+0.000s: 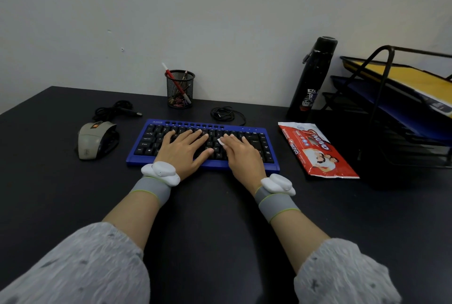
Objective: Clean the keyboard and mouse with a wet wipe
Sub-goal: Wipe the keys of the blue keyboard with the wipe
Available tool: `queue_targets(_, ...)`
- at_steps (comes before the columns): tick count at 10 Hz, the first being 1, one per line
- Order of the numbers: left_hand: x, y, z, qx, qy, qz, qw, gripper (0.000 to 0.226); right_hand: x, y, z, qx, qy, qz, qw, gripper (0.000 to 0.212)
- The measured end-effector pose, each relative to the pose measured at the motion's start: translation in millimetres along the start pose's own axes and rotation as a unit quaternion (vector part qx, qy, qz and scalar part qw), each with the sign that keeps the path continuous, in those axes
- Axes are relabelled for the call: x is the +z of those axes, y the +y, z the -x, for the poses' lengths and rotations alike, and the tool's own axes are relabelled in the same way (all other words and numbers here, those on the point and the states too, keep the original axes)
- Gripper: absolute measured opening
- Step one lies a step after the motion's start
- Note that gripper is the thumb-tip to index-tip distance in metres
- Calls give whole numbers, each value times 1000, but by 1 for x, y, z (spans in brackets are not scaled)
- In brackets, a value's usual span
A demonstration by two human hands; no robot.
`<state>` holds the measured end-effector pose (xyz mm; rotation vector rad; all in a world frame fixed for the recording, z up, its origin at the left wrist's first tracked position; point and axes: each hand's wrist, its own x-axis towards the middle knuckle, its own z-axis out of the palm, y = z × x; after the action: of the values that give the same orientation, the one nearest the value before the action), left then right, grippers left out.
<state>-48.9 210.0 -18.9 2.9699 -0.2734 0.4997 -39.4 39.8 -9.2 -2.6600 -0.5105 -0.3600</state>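
Note:
A blue keyboard (256, 129) with black keys lies in the middle of the dark desk. My left hand (183, 149) rests flat on its left half, fingers spread and straight. On the right half my right hand (241, 154) lies flat and presses a white wet wipe (221, 142) against the keys; only a small corner of the wipe shows by the thumb. A grey mouse (94, 141) sits to the left of the keyboard, apart from both hands. The red wet-wipe pack (318, 150) lies to the right of the keyboard.
A mesh pen holder (180, 89) stands behind the keyboard by the wall. Coiled cables (117, 109) lie behind the mouse and behind the keyboard. A black bottle (311, 78) and a black wire paper tray (401, 98) stand at the right.

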Motion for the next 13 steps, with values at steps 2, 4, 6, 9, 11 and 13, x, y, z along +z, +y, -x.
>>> queue_targets(2,-1,1,-1,0,0,2,1000,54,-6,7,6,-18,-23,-8,1000,35)
queue_targets(4,-1,0,-1,1,-7,-7,1000,55,-10,11,12,-35,-6,8,999,35)
queue_targets(6,1,-1,-2,0,-4,-11,1000,54,-10,12,16,22,75,-96,992,32)
queue_targets(9,1,-1,-2,3,0,-3,1000,55,-10,13,12,81,86,-89,989,34)
queue_targets(11,1,-1,-1,4,-1,-3,1000,55,-9,15,11,54,45,-56,996,34)
queue_targets(13,2,-1,-2,2,2,-10,1000,54,-11,12,15,16,13,-57,998,34)
